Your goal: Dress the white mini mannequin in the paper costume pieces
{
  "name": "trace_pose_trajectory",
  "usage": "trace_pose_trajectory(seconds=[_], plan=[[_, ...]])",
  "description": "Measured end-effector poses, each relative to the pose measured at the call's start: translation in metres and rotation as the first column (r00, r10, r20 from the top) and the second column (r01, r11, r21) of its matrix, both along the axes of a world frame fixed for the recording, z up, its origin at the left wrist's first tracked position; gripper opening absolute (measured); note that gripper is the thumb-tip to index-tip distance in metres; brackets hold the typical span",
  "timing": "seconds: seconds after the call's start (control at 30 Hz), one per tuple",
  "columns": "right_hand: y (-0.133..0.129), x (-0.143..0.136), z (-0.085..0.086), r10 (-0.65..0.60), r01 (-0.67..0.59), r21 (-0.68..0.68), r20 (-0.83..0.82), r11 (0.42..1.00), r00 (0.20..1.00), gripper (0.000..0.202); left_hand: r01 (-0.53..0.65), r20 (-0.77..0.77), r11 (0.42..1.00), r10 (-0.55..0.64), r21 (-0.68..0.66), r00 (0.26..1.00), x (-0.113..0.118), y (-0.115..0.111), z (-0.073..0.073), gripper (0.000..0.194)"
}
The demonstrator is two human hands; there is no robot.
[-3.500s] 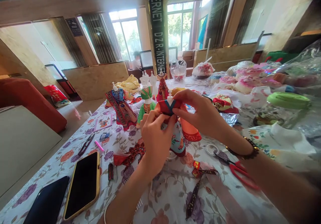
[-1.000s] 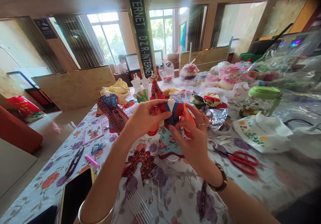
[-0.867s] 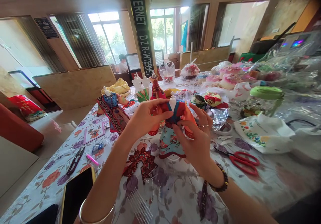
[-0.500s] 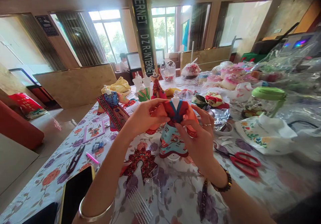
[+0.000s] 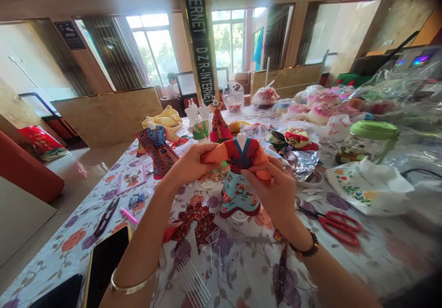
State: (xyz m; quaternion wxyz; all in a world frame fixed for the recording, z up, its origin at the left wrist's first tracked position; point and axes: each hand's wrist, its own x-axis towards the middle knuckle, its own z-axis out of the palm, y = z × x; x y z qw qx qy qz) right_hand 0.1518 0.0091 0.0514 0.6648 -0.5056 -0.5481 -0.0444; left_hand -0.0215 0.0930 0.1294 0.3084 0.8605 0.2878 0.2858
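Observation:
A small white mannequin stands upright on the table, wearing a dress (image 5: 241,193) with a light blue patterned skirt and a red top with a blue V collar and orange sleeves. My left hand (image 5: 191,164) pinches the end of the left orange sleeve and holds it out sideways. On the other side, my right hand (image 5: 272,183) is closed on the right sleeve beside the bodice, its thumb against the waist. Below the skirt, a dark red patterned cloth piece (image 5: 196,223) lies flat, with strings of white beads (image 5: 193,282) in front of it.
Dressed mannequins (image 5: 158,149) stand behind to the left. Red-handled scissors (image 5: 340,227), a green-lidded jar (image 5: 373,135) and white embroidered cloth (image 5: 368,186) lie right. Thread snips (image 5: 106,217), a pink pen (image 5: 129,216) and a phone (image 5: 107,264) are left. A person (image 5: 171,87) sits far back.
My left hand has moved slightly left and down, and the left sleeve is now stretched out straighter. My right fingers have closed in nearer to the bodice.

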Motion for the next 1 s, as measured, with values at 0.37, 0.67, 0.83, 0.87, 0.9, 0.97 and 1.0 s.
trace_pose_trajectory(seconds=[0.37, 0.67, 0.83, 0.87, 0.9, 0.97, 1.0], plan=[[0.005, 0.002, -0.003, 0.105, -0.125, -0.079, -0.226, 0.989, 0.968, 0.043, 0.058, 0.079, 0.988, -0.047, -0.143, 0.996, 0.004, 0.000, 0.001, 0.040], [0.011, 0.007, -0.005, 0.215, -0.249, -0.093, -0.275, 0.964, 0.937, 0.067, -0.071, 0.209, 0.994, 0.088, -0.085, 0.974, 0.032, -0.018, 0.006, 0.055], [0.010, 0.009, -0.003, 0.220, -0.255, -0.121, -0.245, 0.959, 0.944, 0.066, -0.161, 0.108, 0.987, 0.160, 0.000, 0.981, 0.037, -0.023, 0.005, 0.047], [0.010, 0.010, -0.002, 0.224, -0.258, -0.124, -0.237, 0.958, 0.945, 0.065, -0.163, 0.113, 0.987, 0.161, 0.008, 0.980, 0.038, -0.023, 0.005, 0.046], [0.009, 0.010, -0.001, 0.222, -0.255, -0.130, -0.229, 0.958, 0.948, 0.065, -0.163, 0.122, 0.987, 0.160, 0.012, 0.980, 0.038, -0.023, 0.005, 0.044], [0.008, 0.010, 0.002, 0.205, -0.239, -0.150, -0.211, 0.959, 0.956, 0.065, -0.154, 0.138, 0.988, 0.151, 0.018, 0.979, 0.038, -0.022, 0.004, 0.043], [0.007, 0.011, 0.003, 0.197, -0.232, -0.164, -0.205, 0.959, 0.959, 0.066, -0.148, 0.143, 0.989, 0.144, 0.020, 0.979, 0.038, -0.022, 0.004, 0.043]])
